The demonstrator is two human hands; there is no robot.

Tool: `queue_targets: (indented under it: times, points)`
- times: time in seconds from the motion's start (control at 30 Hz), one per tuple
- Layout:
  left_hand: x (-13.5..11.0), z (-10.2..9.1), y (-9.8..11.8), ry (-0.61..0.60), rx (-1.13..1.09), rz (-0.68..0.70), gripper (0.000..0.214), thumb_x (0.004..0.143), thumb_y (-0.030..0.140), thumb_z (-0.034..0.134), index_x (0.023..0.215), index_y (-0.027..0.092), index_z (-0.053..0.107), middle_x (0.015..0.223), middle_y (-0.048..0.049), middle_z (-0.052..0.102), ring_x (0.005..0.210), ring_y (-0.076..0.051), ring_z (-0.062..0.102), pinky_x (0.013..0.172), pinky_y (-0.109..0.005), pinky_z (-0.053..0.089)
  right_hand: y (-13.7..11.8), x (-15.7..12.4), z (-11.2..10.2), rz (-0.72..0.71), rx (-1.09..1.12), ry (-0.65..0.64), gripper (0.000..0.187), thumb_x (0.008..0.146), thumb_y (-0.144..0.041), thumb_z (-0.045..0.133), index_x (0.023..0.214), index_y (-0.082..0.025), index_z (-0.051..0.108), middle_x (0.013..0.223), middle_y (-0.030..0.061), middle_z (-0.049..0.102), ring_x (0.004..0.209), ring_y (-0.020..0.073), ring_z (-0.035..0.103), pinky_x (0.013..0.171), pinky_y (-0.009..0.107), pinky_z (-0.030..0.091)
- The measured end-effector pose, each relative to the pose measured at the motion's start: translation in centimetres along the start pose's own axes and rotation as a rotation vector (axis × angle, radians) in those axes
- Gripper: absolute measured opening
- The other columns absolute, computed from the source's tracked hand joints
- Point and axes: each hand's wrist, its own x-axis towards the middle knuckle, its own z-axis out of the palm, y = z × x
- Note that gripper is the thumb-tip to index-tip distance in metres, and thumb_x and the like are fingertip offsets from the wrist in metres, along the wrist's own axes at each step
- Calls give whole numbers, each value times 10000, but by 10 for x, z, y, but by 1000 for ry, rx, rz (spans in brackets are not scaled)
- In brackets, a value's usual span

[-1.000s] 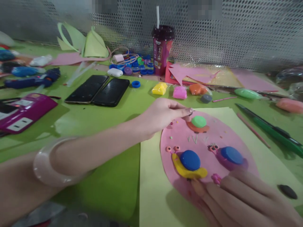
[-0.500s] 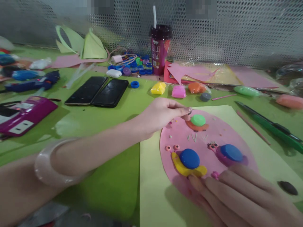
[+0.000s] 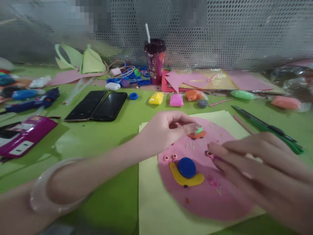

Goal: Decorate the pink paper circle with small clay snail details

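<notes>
A pink paper oval (image 3: 207, 202) lies on a pale yellow sheet (image 3: 151, 202). Clay snails sit on the oval: a yellow one with a blue shell (image 3: 187, 171) and an orange one with a green shell (image 3: 199, 133). My left hand (image 3: 168, 130) reaches in from the left, a pale bangle on its wrist. Its fingers are curled in a pinch against the green shell, and what they hold is hidden. My right hand (image 3: 256, 163) hovers over the oval's right side with fingers stretched out. It covers a purple snail, of which only the eyes (image 3: 209, 153) show.
Two black phones (image 3: 96, 105) lie at the left middle. A dark drink cup with a straw (image 3: 154, 62) stands at the back. Yellow (image 3: 156, 98), pink (image 3: 176, 100), orange (image 3: 193, 94) and grey (image 3: 202, 103) clay lumps line up behind the sheet. A green pen (image 3: 264, 125) lies right, a magenta box (image 3: 22, 135) left.
My right hand has lifted from the oval's near edge and moved up over the purple snail. My left fingers have curled down onto the green shell. The view has shifted a little.
</notes>
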Motion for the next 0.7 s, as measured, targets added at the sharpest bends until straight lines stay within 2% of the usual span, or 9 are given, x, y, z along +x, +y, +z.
queue_targets:
  times: [0.03, 0.07, 0.13, 0.23, 0.37, 0.57, 0.7]
  points:
    - [-2, 2, 1, -31, -21, 1, 161, 822, 330, 621, 879, 191, 679, 832, -6, 702, 688, -114, 587, 537, -193, 412, 6, 3, 0, 13, -5, -13, 121, 946, -225, 473, 963, -228, 592, 891, 18, 664, 777, 146, 624, 692, 328, 500]
    - [-4, 4, 2, -58, -36, -4, 166, 824, 340, 618, 883, 197, 680, 830, -8, 701, 712, -127, 599, 557, -203, 420, 10, 5, 1, 43, 2, 33, 98, 921, -193, 521, 987, -224, 587, 902, 27, 653, 797, 152, 619, 714, 334, 502]
    - [-6, 8, 4, -96, -50, -30, 180, 825, 358, 615, 894, 206, 682, 823, -9, 693, 711, -136, 600, 571, -217, 424, 16, 6, 3, 105, 48, 64, 165, 887, -145, 568, 1031, -224, 582, 925, 34, 633, 821, 153, 607, 751, 335, 506]
    - [-8, 11, 6, -135, -66, -64, 157, 825, 340, 618, 857, 198, 677, 794, 6, 679, 655, -108, 574, 569, -206, 417, 17, 4, 7, 136, 149, 50, 171, 873, -120, 576, 1012, -217, 600, 926, 36, 628, 821, 143, 600, 716, 293, 523]
    - [-8, 13, 8, -196, -80, -86, 120, 840, 285, 604, 826, 182, 664, 791, 9, 684, 680, -97, 577, 610, -192, 426, 15, 2, 7, 139, 238, 40, 147, 862, -101, 575, 959, -199, 627, 893, 33, 640, 801, 128, 605, 674, 250, 542]
    - [-9, 16, 8, -165, -63, -109, 141, 796, 292, 648, 853, 174, 697, 856, -21, 691, 780, -144, 609, 701, -233, 467, 14, 2, 3, 109, 274, 64, 169, 870, -92, 545, 966, -191, 644, 889, 34, 655, 835, 131, 617, 695, 251, 554]
    - [-9, 18, 8, -156, -73, -141, 120, 775, 258, 666, 854, 178, 705, 835, -10, 695, 759, -137, 620, 694, -229, 472, 13, 1, 4, 96, 271, 61, 172, 875, -94, 530, 942, -201, 647, 895, 30, 657, 836, 130, 618, 707, 259, 554]
